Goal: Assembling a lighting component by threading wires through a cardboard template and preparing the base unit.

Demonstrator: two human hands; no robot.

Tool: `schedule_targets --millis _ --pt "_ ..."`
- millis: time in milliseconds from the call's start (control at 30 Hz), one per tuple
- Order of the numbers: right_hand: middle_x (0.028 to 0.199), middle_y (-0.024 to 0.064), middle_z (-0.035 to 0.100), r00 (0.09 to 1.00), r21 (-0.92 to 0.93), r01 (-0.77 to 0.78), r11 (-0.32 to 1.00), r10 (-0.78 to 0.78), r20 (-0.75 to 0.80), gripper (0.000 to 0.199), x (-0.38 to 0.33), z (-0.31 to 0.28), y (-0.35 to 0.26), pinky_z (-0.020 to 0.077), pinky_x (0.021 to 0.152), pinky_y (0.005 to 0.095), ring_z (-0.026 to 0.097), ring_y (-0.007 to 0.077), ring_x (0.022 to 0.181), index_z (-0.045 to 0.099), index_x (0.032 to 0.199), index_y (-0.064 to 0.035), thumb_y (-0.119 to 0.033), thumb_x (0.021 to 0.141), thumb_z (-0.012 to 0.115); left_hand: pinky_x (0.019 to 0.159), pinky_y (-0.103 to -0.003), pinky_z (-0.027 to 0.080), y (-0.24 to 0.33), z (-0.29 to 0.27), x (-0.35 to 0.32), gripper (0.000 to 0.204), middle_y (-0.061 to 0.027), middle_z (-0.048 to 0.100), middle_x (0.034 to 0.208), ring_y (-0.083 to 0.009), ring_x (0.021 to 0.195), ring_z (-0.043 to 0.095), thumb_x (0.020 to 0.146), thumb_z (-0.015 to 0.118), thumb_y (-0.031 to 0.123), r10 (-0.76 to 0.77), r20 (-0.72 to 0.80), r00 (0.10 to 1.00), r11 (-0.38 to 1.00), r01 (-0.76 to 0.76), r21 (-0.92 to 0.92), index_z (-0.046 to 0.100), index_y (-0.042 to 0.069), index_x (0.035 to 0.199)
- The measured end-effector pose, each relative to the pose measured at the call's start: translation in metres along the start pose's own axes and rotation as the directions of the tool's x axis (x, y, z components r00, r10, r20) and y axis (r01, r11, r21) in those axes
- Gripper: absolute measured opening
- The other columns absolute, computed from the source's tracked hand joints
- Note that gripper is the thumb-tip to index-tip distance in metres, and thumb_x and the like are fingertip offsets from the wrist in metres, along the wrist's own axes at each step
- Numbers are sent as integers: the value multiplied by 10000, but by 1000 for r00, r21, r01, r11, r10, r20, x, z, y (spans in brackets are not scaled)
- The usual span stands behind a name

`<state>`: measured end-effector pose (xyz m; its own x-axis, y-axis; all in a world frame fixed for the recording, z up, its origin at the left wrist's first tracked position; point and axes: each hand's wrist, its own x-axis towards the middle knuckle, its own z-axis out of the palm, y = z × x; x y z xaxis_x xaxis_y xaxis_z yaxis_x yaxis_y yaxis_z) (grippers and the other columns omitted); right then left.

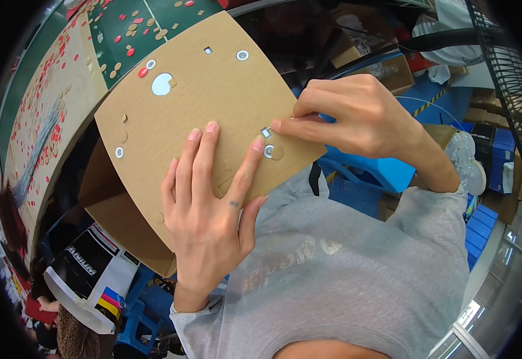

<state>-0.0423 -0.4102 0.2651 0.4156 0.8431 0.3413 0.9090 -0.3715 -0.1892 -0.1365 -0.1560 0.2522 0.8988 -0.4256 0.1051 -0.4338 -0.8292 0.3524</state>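
The cardboard sheet [213, 102] is plain tan brown, dotted with small white-ringed holes and one larger pale blue-white round opening; the surface [102, 51] is dark green with a cream band, strewn with red and tan punched discs; the sweatshirt [356, 269] is light grey with a faded pale print; the crates [488, 224] are bright blue.

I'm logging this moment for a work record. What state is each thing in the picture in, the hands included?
Cardboard sheet: held up flat, several punched holes open, some cut shapes still in place.
Left hand: fingers spread, pressed flat on the sheet.
Right hand: fingertips pinched at a small square hole near the sheet's edge.
Open cardboard box: below the sheet, flap up.
Green table: strewn with punched-out red and brown pieces.
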Motion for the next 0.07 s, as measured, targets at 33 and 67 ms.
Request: schedule_targets --millis 33,67 --pt "822 50 646 999 7 -18 1000 18 31 302 1 -1 0 534 513 249 640 152 662 785 1081 -70 -51 783 738 1118 -474 350 0 -1 0 621 -193 436 1545 -385 1402 439 832 741 357 2 13 1000 1000 -2 7 610 287 1435" --pt "822 43 644 997 12 -37 999 36 63 317 2 -3 0 543 517 245 641 151 667 785 1103 -78 -48 792 736 1127 -466 340 -1 -1 1 632 -195 426 1556 -386 1405 435 827 742 368 6 27 1000 1000 -6 13 607 285 1439"
